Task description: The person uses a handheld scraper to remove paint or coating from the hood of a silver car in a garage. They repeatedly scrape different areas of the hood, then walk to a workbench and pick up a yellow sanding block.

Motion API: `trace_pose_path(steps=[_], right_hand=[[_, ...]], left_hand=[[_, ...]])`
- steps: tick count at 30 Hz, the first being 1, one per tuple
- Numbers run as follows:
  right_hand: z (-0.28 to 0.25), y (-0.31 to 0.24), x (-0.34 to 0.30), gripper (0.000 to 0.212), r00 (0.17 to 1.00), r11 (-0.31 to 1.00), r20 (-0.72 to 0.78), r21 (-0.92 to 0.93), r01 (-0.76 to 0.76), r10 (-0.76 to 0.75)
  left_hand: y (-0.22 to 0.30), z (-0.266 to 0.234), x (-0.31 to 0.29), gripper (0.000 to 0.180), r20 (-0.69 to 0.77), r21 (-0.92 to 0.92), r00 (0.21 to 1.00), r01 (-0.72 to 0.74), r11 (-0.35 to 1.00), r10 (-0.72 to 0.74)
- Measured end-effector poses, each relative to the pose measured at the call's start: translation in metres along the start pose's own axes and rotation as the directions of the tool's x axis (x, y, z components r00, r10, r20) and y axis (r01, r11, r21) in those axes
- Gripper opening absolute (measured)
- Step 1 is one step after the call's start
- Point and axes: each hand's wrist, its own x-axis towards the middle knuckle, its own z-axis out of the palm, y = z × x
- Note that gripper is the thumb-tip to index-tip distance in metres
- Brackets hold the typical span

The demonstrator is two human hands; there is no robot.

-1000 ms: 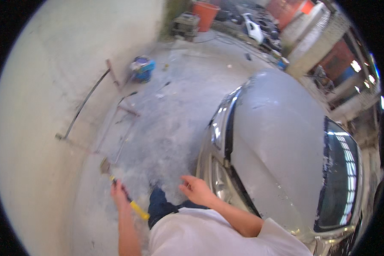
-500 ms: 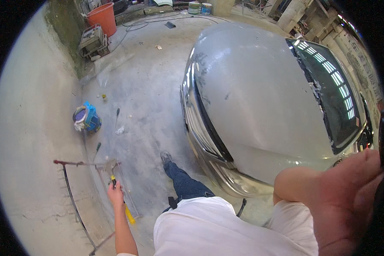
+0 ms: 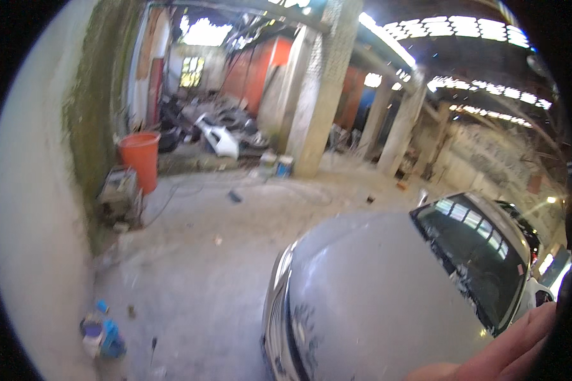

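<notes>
My right hand shows only at the lower right edge, fingers stretched flat and holding nothing, just over the dull grey hood of the car that fills the lower right. My left hand is out of view. Beyond the hood runs the windscreen. Left, on the concrete floor, lie blue containers; farther back stands an orange barrel.

right hand: cut off by lower edge | blue container: blurred
</notes>
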Motion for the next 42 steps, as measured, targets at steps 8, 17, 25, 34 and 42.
trace_pose_path(steps=[8,17,25,34,42], right_hand=[[0.120,0.017,0.090,0.024,0.975,0.983,0.125,-0.051,-0.178,0.183],[0.217,0.068,0.186,0.025,0.890,0.878,0.020,-0.176,-0.446,0.456],[0.378,0.157,0.053,0.023,0.472,0.496,-0.305,0.002,-0.868,0.827],[0.694,0.184,-0.120,0.017,-0.584,-0.685,0.361,0.325,-0.653,0.727],[0.810,0.334,-0.051,0.020,-0.277,-0.431,0.385,0.408,-0.805,0.881]], left_hand=[[0.075,0.036,0.238,0.018,0.074,-0.020,0.997,-0.002,1.000,0.003],[0.342,0.216,0.426,0.022,0.430,0.039,0.849,-0.356,0.934,0.306],[0.479,0.364,0.469,0.019,0.649,0.153,0.729,-0.407,0.901,0.219],[0.556,0.458,0.556,0.018,0.578,0.232,0.781,-0.434,0.870,0.236],[0.675,0.515,0.659,0.014,0.387,0.110,0.897,-0.273,0.956,0.212]])
